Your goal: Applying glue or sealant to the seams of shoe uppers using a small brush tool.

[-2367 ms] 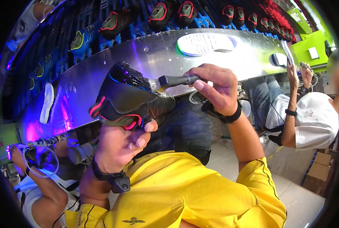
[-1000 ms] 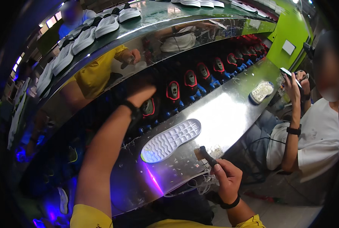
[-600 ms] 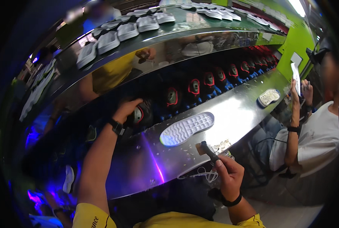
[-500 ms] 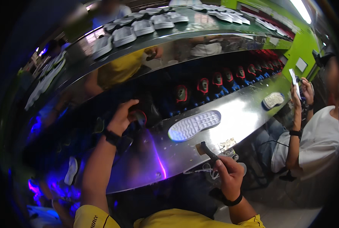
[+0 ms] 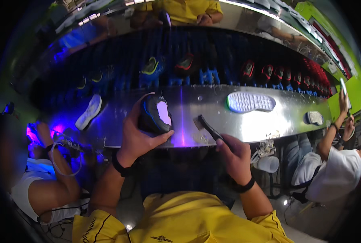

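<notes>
Shoe (image 5: 148, 119) is gripped in your left fingers (image 5: 158, 140), near the edge of the surface (image 5: 217, 107). Your right fingers (image 5: 225, 149) wrap the brush (image 5: 208, 128), which stands near the shoe, not touching it. Beyond your right fingers, a white sole (image 5: 251, 102) lies on the surface; a second sole (image 5: 89, 111) lies left of your left fingers.

Our bare left hand (image 5: 136, 135) is bent into a wide C and gripping, fingers curved up the far side, thumb stretched rightward on the near side! Below it a snug black wristband (image 5: 121, 166) rings the wrist, and our bare left forearm (image 5: 109, 187) slants up and inward from a short yellow fabric sleeve (image 5: 102, 227). Over to our bare right hand (image 5: 236, 157): curled tight, thumb pointing up and left, a slim black band (image 5: 246, 187) behind it, the bare right forearm (image 5: 255, 203) leaning inward too.
</notes>
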Demonstrator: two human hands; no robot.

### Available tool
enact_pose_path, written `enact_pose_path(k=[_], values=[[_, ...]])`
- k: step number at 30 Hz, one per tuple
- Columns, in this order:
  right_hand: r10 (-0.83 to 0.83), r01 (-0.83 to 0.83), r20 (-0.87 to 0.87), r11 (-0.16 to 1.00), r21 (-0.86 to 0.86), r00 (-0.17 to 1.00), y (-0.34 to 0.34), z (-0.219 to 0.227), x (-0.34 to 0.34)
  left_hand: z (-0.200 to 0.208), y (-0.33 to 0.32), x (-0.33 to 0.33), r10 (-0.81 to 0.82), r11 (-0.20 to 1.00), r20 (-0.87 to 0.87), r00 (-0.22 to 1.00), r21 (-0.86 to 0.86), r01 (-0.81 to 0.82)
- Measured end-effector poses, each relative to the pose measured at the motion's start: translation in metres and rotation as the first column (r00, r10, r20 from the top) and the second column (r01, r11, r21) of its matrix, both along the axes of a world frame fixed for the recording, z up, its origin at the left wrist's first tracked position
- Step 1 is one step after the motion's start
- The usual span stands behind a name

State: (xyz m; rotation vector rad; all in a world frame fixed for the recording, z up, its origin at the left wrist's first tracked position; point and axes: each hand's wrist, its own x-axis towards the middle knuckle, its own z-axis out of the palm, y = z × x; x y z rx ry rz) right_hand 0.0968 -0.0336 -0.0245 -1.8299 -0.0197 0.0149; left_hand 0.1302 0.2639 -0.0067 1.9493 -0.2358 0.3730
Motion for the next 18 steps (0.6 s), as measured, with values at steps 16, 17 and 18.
enact_pose_path(k=[16,17,18], values=[[0.135,-0.143,-0.079,0.985,-0.098,0.988,0.078,-0.067,0.024,-0.062,0.011,-0.094,0.038,0.874,0.298,0.954,0.452,-0.177],[0.137,-0.145,-0.084,0.984,-0.1,0.987,0.08,-0.069,0.022,-0.064,0.012,-0.096,0.041,0.875,0.293,0.955,0.451,-0.176],[0.143,-0.147,-0.076,0.988,-0.049,0.987,0.083,-0.071,0.021,-0.066,0.012,-0.097,0.052,0.876,0.297,0.953,0.445,-0.187]])
